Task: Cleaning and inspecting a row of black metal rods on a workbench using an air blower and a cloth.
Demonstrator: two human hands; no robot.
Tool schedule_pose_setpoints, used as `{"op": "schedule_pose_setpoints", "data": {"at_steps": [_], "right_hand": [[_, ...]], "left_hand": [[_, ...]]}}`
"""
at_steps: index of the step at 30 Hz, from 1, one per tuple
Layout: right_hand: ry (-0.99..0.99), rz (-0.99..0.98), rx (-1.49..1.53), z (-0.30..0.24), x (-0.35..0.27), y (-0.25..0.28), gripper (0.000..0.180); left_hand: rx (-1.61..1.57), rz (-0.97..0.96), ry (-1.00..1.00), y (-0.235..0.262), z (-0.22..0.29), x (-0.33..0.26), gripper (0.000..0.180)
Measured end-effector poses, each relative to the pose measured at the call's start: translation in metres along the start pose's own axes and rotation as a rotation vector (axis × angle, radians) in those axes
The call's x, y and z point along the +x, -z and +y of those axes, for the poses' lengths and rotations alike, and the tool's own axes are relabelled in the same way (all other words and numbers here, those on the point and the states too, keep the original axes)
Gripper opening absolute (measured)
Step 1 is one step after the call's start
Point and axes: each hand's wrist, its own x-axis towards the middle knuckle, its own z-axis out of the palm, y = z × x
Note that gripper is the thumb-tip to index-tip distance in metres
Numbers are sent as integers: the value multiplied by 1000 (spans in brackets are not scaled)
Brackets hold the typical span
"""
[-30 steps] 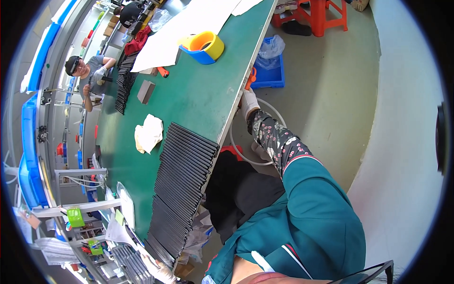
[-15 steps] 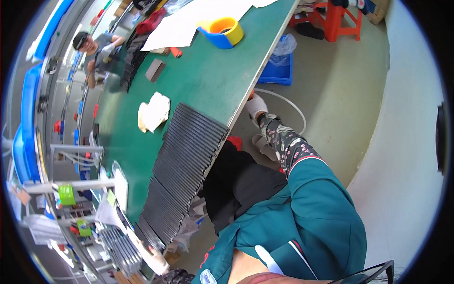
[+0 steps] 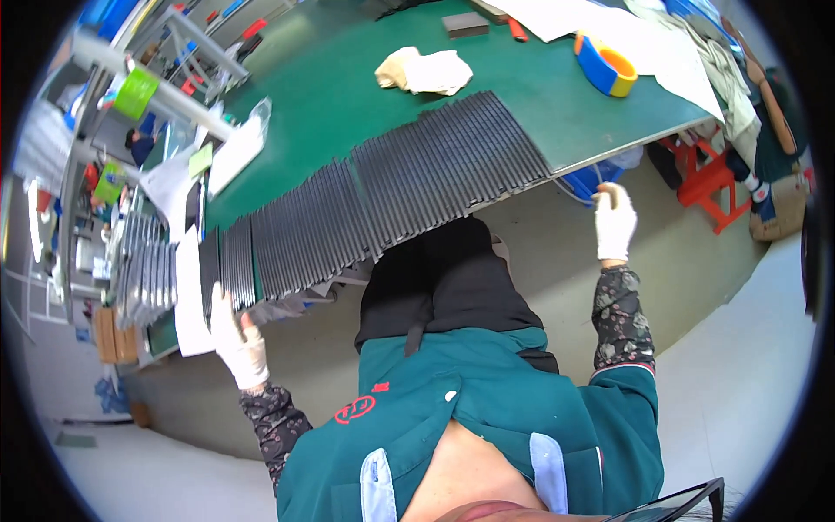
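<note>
While the person sits at the green table [image 3: 348, 78], the left hand [image 3: 233, 335] in a white glove rests at the near left end of a long row of dark ribbed strips [image 3: 391, 196] laid side by side along the table's near edge. Its fingers lie fairly flat and spread against the leftmost strips and a white sheet [image 3: 187, 296] beside them; I cannot tell whether they grip anything. The right hand [image 3: 614, 222], also gloved in white, hangs off the table below its near right edge, well apart from the strips, fingers loosely curled and holding nothing I can make out. A blue bin [image 3: 587, 181] shows under the table just beside it.

Farther across the table, a crumpled white cloth [image 3: 426, 71] lies just beyond the row. To the far right sits a roll of blue and yellow tape [image 3: 609, 65], next to large white paper [image 3: 600, 22]. A small grey block [image 3: 465, 23] lies at the far edge. At the left stand racks [image 3: 139, 270] with more dark strips.
</note>
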Motion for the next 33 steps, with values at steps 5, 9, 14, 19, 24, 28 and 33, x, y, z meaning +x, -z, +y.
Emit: {"op": "schedule_pose_setpoints", "data": {"at_steps": [5, 9, 14, 19, 24, 28, 33], "right_hand": [[627, -87, -101, -97, 14, 18, 37], [884, -366, -247, -129, 13, -10, 86], [794, -594, -289, -140, 16, -23, 91], [816, -646, -355, -137, 21, -23, 90], [872, -649, -373, -143, 23, -18, 91], [774, -737, -417, -185, 37, -17, 73], [1004, -619, -367, -235, 73, -71, 55]], "left_hand": [[-161, -40, -121, -13, 47, 27, 42], [-302, -127, -246, -32, 76, 56, 62], [-317, -419, -320, -50, 110, 84, 83], [-246, -515, -390, -83, 125, 89, 86], [-315, -556, -332, -81, 127, 91, 81], [-386, -566, -294, -79, 126, 91, 79], [-412, -618, -254, -73, 128, 90, 81]]}}
